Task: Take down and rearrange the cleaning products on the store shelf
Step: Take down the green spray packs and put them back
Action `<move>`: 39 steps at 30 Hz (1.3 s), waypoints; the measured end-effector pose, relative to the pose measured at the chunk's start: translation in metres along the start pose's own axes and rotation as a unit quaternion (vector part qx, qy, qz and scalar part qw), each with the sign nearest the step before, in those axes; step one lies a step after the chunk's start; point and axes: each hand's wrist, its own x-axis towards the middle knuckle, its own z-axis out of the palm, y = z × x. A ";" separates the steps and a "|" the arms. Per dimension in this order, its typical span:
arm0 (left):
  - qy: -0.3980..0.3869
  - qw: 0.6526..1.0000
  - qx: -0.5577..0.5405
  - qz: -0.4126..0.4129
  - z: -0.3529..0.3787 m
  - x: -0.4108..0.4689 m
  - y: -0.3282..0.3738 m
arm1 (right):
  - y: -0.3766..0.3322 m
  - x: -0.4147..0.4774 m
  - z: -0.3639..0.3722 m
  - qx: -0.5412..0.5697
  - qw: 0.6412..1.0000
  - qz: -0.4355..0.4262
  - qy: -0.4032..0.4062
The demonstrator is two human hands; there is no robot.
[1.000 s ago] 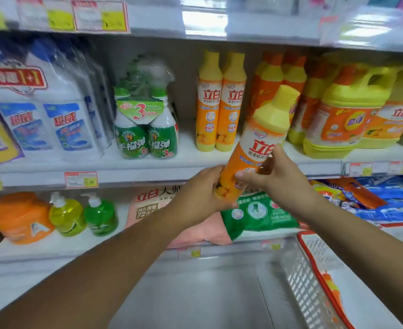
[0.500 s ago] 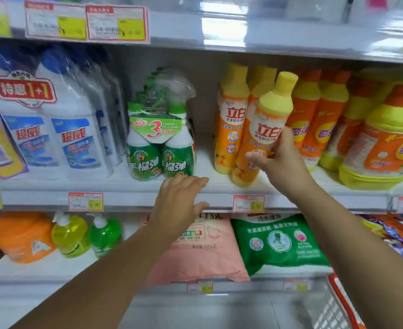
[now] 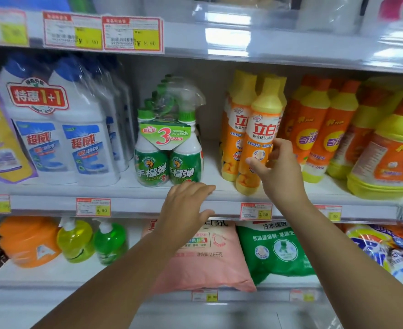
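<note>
Straighter than before, orange bottle (image 3: 260, 136) is standing centre-right on shelf (image 3: 136, 206), right hand (image 3: 278, 173) gripping it; left hand (image 3: 184, 206) is hovering, fingers relaxed.

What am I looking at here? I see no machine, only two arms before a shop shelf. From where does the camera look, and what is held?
There is no robot: a person works with bare hands. One camera, worn on the head, looks forward and down, so every picture is that person's own view. The right hand grips an orange bottle with a yellow cap, slightly tilted, at the front of the middle shelf. The left hand is open and holds nothing, near the shelf's edge. On this shelf also stand a green spray-cleaner pack and white bottles with blue caps.
</note>
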 end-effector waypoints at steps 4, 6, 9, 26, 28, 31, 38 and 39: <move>0.093 0.995 -0.040 -0.025 -0.023 0.002 -0.006 | -0.003 -0.024 0.010 -0.020 0.988 -0.093 0.122; 0.167 0.982 -0.026 -0.086 -0.042 0.005 -0.013 | -0.014 -0.036 0.021 -0.007 0.979 -0.167 0.113; 0.217 0.954 -0.023 -0.204 -0.066 0.007 -0.034 | -0.032 -0.044 0.046 0.015 0.984 -0.180 0.003; 0.034 0.921 -0.216 -0.323 -0.080 0.010 -0.074 | -0.031 -0.031 0.100 0.132 0.976 -0.053 -0.166; 0.068 0.917 -0.237 -0.315 -0.081 0.005 -0.067 | -0.030 -0.034 0.092 0.163 0.971 -0.062 -0.163; 0.082 0.912 -0.266 -0.301 -0.088 0.001 -0.059 | -0.036 -0.040 0.074 0.194 0.965 -0.079 -0.156; -0.050 0.790 -0.513 -0.333 -0.126 -0.027 -0.025 | -0.052 -0.076 0.025 0.249 0.947 -0.058 -0.193; -0.063 0.757 -0.555 -0.340 -0.130 -0.034 -0.019 | -0.054 -0.085 0.019 0.243 0.947 -0.041 -0.204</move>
